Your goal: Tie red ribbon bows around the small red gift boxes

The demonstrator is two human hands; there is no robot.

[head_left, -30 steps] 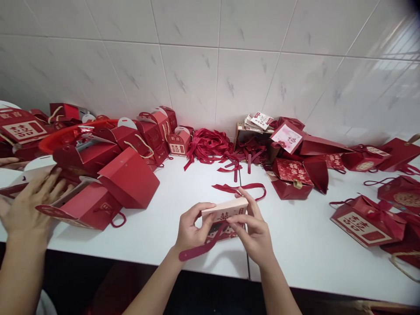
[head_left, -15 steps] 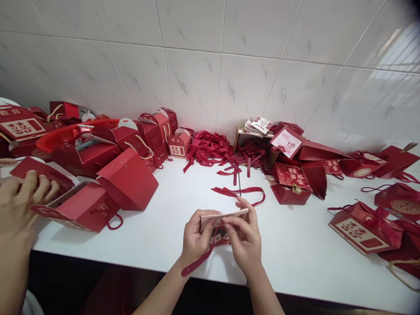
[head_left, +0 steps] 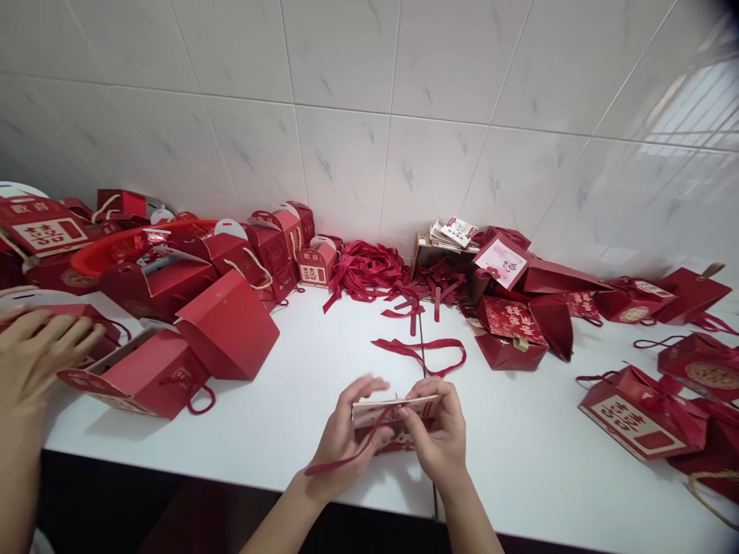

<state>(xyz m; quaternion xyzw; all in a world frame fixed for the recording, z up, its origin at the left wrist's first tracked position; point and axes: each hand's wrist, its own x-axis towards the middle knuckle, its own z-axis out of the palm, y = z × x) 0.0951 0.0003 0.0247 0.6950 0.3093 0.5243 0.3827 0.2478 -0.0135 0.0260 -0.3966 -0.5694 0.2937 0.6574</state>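
Observation:
Near the table's front edge, a small white-and-red printed card (head_left: 366,415) is held between my two hands. A dark red strap (head_left: 332,466) runs from the card's upper middle down across my left palm and wrist. My left hand (head_left: 340,435) supports the card's left side, its thumb in front and its fingers raised behind. My right hand (head_left: 443,435) grips the right side, thumb pressed on the strap's end at the card's middle. Just beyond the hands lies a loose red ribbon (head_left: 411,350). The card's lower part is partly hidden by the thumbs.
Red gift boxes (head_left: 228,327) crowd the left, where another person's hand (head_left: 43,338) rests on one. A ribbon pile (head_left: 369,269), a heap of straps (head_left: 442,281) and stacked cards (head_left: 456,231) lie by the wall. More boxes (head_left: 640,415) stand at right.
The fingers of my left hand have lifted away from the card's back. My right thumb has shifted on the strap, and its index finger has lowered. The other person's hand has flattened onto a box.

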